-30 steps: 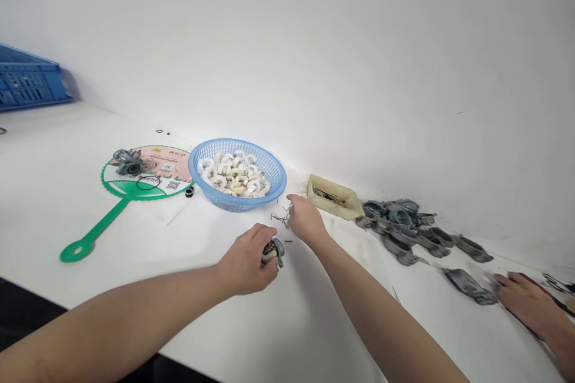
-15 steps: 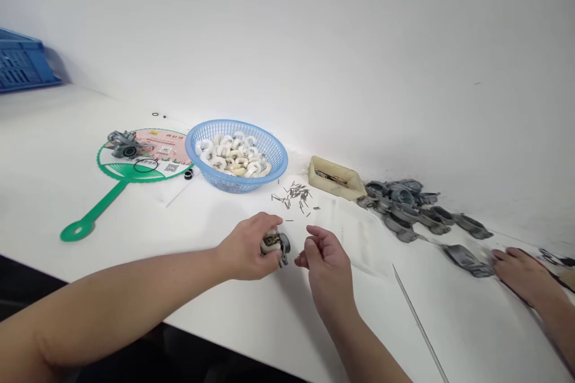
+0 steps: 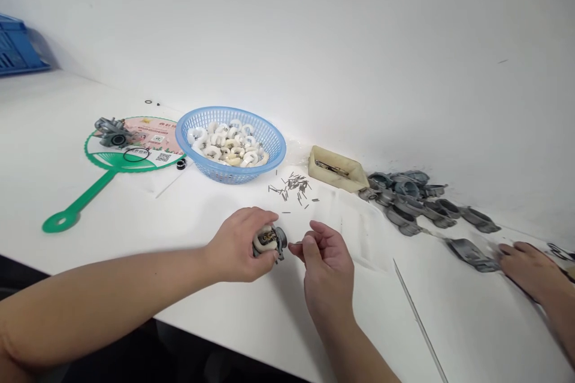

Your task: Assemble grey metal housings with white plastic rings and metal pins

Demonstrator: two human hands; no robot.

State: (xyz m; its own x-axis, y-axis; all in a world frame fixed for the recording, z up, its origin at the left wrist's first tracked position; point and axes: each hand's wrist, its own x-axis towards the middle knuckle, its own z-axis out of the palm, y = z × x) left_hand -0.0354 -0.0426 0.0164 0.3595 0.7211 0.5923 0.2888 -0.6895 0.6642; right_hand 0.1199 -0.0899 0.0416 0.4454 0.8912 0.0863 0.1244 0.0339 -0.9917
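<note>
Currently left hand grips the grey housing just above the table; cream float looks seated; right hand pinches narrow beside it (pin too small to confirm); pinning apparently unfinished; loose pins lie beyond.

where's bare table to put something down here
Bare table lies between the green fan and the left hand, which holds a small metal part, and left of the fan toward the blue crate. Also between the right hand and the thin rod. Crowded: the back strip with basket, pins, beige tray and grey castings.
</note>
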